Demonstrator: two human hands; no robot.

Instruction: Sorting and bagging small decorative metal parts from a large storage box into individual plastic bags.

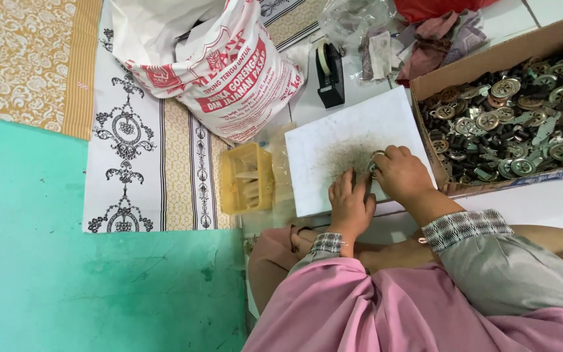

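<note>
Both my hands rest on a white board (340, 140) that is smudged dark in its middle. My right hand (402, 175) is closed around a small round metal part (374, 163) pressed onto the board. My left hand (350, 202) lies just beside it, fingers curled down against the same part; what its fingertips do is hidden. Grey sleeves with patterned cuffs cover my wrists.
A cardboard box (490, 52) full of round metal parts stands to the right. A yellow plastic tray (247, 177) sits left of the board. Behind are a printed white sack (229, 78), a black tape dispenser (329, 73) and cloth scraps (425, 39). Patterned mat and green floor lie left.
</note>
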